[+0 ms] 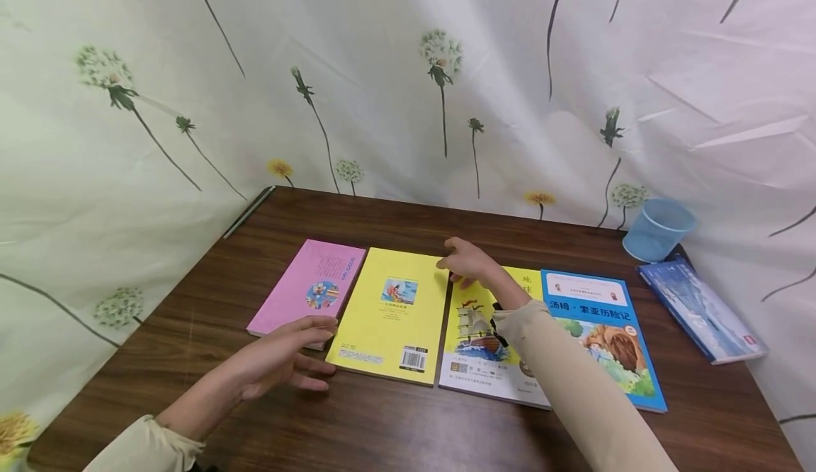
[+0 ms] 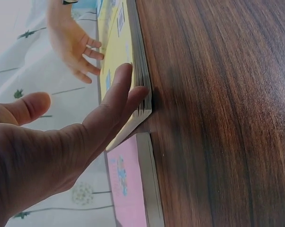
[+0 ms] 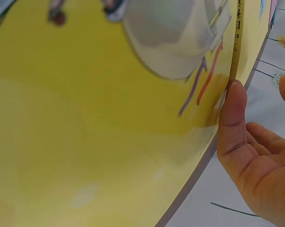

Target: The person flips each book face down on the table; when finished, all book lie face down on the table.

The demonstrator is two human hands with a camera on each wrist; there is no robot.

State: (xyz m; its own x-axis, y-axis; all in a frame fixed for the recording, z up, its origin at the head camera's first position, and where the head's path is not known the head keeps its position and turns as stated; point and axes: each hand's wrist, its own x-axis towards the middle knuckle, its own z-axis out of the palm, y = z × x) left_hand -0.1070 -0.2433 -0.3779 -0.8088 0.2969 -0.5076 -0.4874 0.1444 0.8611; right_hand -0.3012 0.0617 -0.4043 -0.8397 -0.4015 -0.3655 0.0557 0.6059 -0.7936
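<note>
Four thin books lie side by side on the table. My left hand [image 1: 287,358] is at the lower left corner of a yellow book [image 1: 389,330], fingers extended, overlapping the pink book [image 1: 299,281] in the head view. In the left wrist view its fingertips [image 2: 123,78] are by the yellow book's page edge; contact cannot be told. At the top between that book and a yellow ship-cover book [image 1: 468,327] is my right hand [image 1: 474,263]. In the right wrist view one fingertip [image 3: 235,92] meets a yellow cover's edge. Neither hand grips a book.
A blue illustrated book [image 1: 593,309] lies partly under the right forearm's line of sight. Farther right are a thick blue book [image 1: 704,312] and a light blue cup [image 1: 659,231]. A thin dark rod [image 1: 250,211] lies along the back left edge of the table [image 1: 395,429], before a dandelion-print curtain [image 1: 382,103].
</note>
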